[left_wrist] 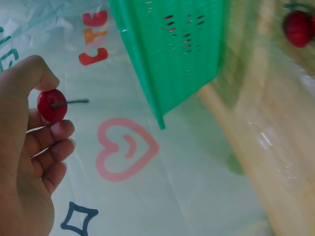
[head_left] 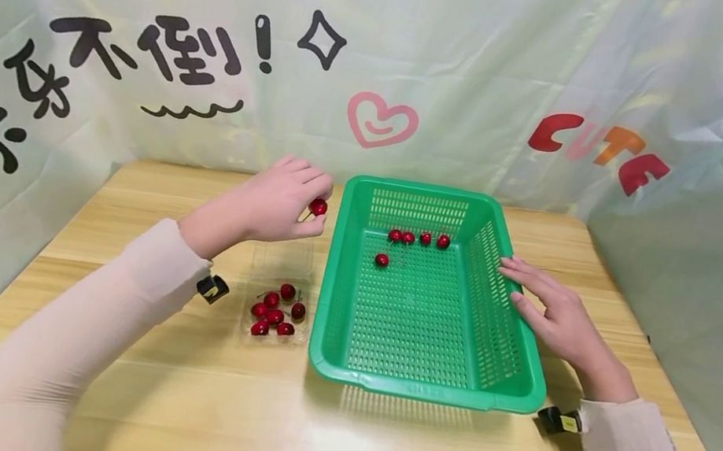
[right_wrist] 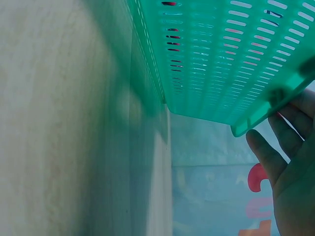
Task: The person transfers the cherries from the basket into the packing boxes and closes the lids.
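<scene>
My left hand [head_left: 285, 201] pinches a red cherry [head_left: 317, 207] between thumb and fingers, above the table just left of the green basket's far end. In the left wrist view, the cherry's stem [left_wrist: 76, 101] points away from the palm. The green plastic basket [head_left: 423, 390] holds several cherries, most of them along its far end. My right hand [head_left: 555, 310] rests on the basket's right rim with fingers fairly straight. In the right wrist view, its fingertips reach over the rim and the thumb [right_wrist: 266, 155] lies near the outside edge.
Left of the basket, a clear plastic box [head_left: 299, 339] holds several more cherries [head_left: 274, 316], its lid apparently folded back behind it. Both stand on a wooden table [head_left: 195, 405]. A printed cloth backdrop [head_left: 468, 60] hangs behind and at the sides.
</scene>
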Tool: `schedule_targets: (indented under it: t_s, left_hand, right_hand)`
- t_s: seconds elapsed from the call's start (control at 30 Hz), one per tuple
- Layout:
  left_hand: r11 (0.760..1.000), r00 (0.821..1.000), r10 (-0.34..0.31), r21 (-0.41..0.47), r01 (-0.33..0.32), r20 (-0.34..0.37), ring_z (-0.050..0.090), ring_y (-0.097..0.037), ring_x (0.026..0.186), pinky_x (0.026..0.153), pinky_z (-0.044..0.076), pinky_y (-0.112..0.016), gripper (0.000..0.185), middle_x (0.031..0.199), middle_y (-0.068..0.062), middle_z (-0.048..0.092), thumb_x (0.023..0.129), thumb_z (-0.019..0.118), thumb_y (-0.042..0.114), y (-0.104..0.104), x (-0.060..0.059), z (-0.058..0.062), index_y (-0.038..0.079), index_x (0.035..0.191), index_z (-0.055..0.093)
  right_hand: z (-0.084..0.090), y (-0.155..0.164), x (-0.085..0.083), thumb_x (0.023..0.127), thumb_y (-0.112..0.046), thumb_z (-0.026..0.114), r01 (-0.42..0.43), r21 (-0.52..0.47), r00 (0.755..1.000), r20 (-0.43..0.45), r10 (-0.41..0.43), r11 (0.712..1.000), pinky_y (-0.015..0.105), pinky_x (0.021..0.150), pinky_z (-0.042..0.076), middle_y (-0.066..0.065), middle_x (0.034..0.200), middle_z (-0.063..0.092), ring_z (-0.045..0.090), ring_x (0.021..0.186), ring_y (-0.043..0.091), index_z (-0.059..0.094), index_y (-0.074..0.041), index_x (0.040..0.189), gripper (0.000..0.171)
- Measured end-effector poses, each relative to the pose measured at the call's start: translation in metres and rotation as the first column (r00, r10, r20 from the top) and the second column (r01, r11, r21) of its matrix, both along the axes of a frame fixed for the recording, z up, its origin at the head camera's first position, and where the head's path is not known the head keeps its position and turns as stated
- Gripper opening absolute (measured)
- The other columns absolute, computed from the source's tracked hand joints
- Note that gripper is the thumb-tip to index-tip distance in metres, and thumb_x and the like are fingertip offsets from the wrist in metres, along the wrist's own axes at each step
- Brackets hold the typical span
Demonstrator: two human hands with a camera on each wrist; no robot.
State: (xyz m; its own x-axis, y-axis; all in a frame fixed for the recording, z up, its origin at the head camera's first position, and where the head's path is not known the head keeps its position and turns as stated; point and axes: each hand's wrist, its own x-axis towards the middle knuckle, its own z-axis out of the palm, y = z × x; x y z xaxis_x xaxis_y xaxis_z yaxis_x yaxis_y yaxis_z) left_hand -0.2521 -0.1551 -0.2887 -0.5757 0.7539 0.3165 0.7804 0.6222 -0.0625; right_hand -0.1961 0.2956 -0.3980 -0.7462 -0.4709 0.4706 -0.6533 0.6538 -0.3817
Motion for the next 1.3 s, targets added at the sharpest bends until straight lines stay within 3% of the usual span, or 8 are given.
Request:
schedule_targets:
  t_s: [0.17,0.37,0.67,0.87,1.3]
  left_hand:
    - [1.0,1.0,-0.011,0.013,0.01,0.012,0.045,-0.026,0.087,0.082,0.033,-0.042,0.018,0.083,0.0,0.049,0.084,0.06,0.023,-0.013,0.006,-0.009,0.01,0.093,0.052]
    - [0.995,0.996,-0.028,0.097,0.02,0.085,0.044,-0.022,0.085,0.081,0.032,-0.041,0.012,0.084,0.003,0.05,0.085,0.06,0.018,-0.025,0.013,-0.018,0.013,0.091,0.052]
    - [0.992,0.985,0.011,0.121,-0.032,0.17,0.045,-0.019,0.081,0.078,0.033,-0.04,0.005,0.083,0.005,0.053,0.088,0.057,0.017,-0.039,0.023,-0.037,0.016,0.088,0.052]
    - [0.995,0.973,0.039,0.083,-0.059,0.225,0.046,-0.018,0.08,0.077,0.034,-0.039,0.005,0.082,0.007,0.054,0.088,0.058,0.018,-0.048,0.03,-0.05,0.016,0.088,0.053]
    - [0.99,0.946,0.13,-0.087,-0.108,0.296,0.05,-0.017,0.085,0.081,0.037,-0.043,0.014,0.087,0.007,0.055,0.09,0.063,0.025,-0.056,0.037,-0.076,0.014,0.098,0.059]
  right_hand:
    - [0.0,0.0,0.0,0.092,-0.005,0.064,0.005,0.001,1.0,0.005,-0.005,1.0,0.018,0.107,0.024,0.009,0.145,0.048,0.037,0.139,0.016,0.056,-0.011,0.138,0.047]
    - [0.0,-0.001,0.001,0.092,-0.005,0.064,0.005,0.0,1.0,0.004,-0.005,1.0,0.016,0.107,0.023,0.009,0.145,0.049,0.036,0.139,0.013,0.057,-0.011,0.138,0.046]
    - [-0.001,-0.001,0.0,0.092,-0.005,0.064,0.005,0.002,1.0,0.0,-0.005,1.0,0.016,0.107,0.023,0.009,0.145,0.049,0.035,0.139,0.012,0.057,-0.011,0.137,0.046]
    - [-0.001,-0.001,0.0,0.092,-0.005,0.064,0.003,-0.004,1.0,0.001,-0.003,1.0,0.016,0.107,0.023,0.009,0.145,0.049,0.036,0.139,0.015,0.057,-0.011,0.138,0.046]
    - [-0.001,-0.001,0.0,0.093,-0.005,0.063,0.004,0.002,1.0,0.001,-0.004,1.0,0.017,0.107,0.024,0.01,0.145,0.048,0.037,0.139,0.015,0.056,-0.01,0.138,0.046]
